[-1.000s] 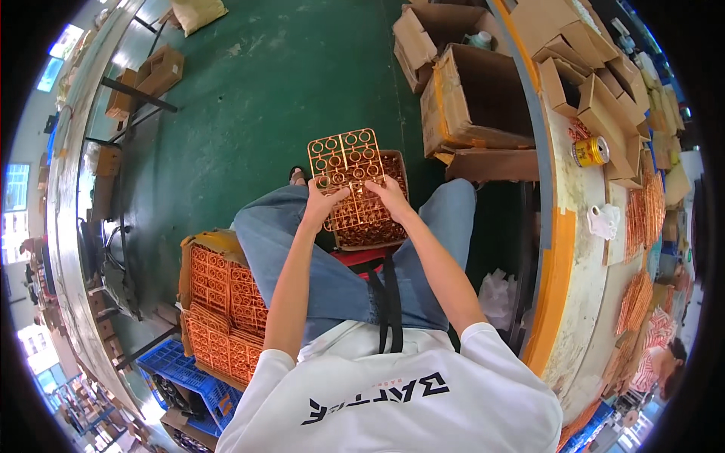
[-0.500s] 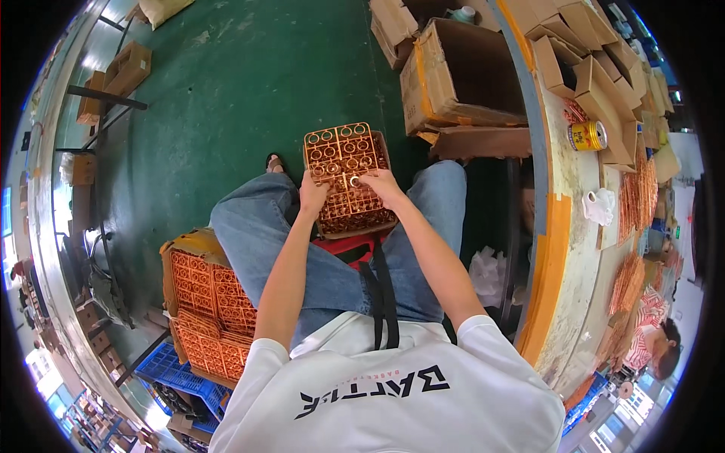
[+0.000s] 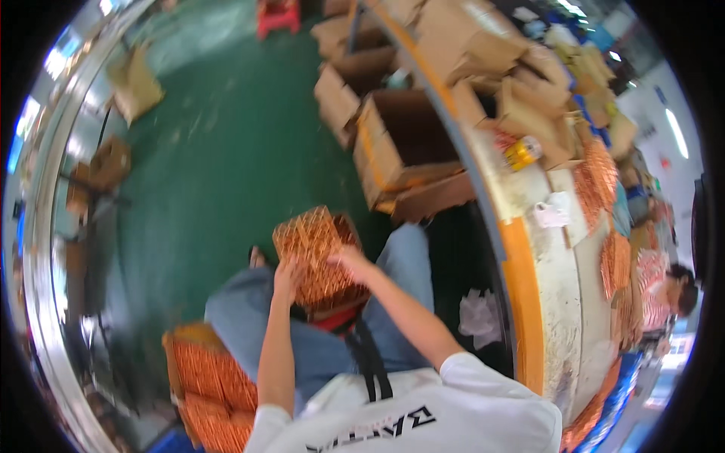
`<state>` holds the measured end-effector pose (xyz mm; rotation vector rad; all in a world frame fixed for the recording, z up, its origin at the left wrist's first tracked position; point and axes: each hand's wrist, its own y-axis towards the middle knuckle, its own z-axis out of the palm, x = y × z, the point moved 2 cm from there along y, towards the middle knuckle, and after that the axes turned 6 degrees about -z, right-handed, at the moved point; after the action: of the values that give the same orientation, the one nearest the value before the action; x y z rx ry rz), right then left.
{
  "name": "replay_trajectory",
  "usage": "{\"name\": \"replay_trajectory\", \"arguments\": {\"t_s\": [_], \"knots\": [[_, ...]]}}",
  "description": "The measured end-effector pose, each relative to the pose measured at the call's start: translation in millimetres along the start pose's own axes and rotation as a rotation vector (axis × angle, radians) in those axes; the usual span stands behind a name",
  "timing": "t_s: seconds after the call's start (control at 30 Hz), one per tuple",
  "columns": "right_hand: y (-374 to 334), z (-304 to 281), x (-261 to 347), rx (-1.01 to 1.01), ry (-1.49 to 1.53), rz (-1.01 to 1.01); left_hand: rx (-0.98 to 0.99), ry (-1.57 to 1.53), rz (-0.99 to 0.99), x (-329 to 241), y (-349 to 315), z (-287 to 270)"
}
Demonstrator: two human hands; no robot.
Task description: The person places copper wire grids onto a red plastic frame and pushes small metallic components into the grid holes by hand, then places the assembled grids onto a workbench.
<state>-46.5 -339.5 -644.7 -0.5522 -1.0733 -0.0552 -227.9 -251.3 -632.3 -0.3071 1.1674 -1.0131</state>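
An orange plastic frame (image 3: 306, 234) with a grid of rings lies tilted over a small box (image 3: 347, 228) between my knees. More orange pieces show in and under it, too blurred to tell apart. At the frame's near left edge my left hand (image 3: 289, 273) is closed on it. My right hand (image 3: 352, 263) reaches over its right part with thumb and fingers together, touching the frame. What those fingertips pinch, if anything, is too smeared to make out.
Beside my left knee stands a carton (image 3: 172, 355) filled with orange frames (image 3: 208, 370). Large open cartons (image 3: 370, 155) line the right. A worktable (image 3: 559, 302) there bears a yellow can (image 3: 522, 153), a white bag (image 3: 553, 211) and orange stacks. Farther along it sits another person (image 3: 664, 291).
The whole view has turned and blurred, so the frame, box and hands appear lower and more to the left. Both hands remain at the orange frame, which appears more tilted.
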Motion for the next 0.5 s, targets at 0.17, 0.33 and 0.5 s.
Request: {"name": "replay_trajectory", "arguments": {"t_s": [0.17, 0.33, 0.5], "knots": [[-7, -13, 3, 0.180, 0.066, 0.064, 0.103, -0.075, -0.070, 8, 8, -21], [-9, 13, 6, 0.210, -0.137, 0.042, -0.035, -0.108, -0.088, 3, 3, -36], [-3, 11, 14, 0.068, 0.077, 0.127, -0.015, -0.072, -0.020, -9, 0, -36]]}}
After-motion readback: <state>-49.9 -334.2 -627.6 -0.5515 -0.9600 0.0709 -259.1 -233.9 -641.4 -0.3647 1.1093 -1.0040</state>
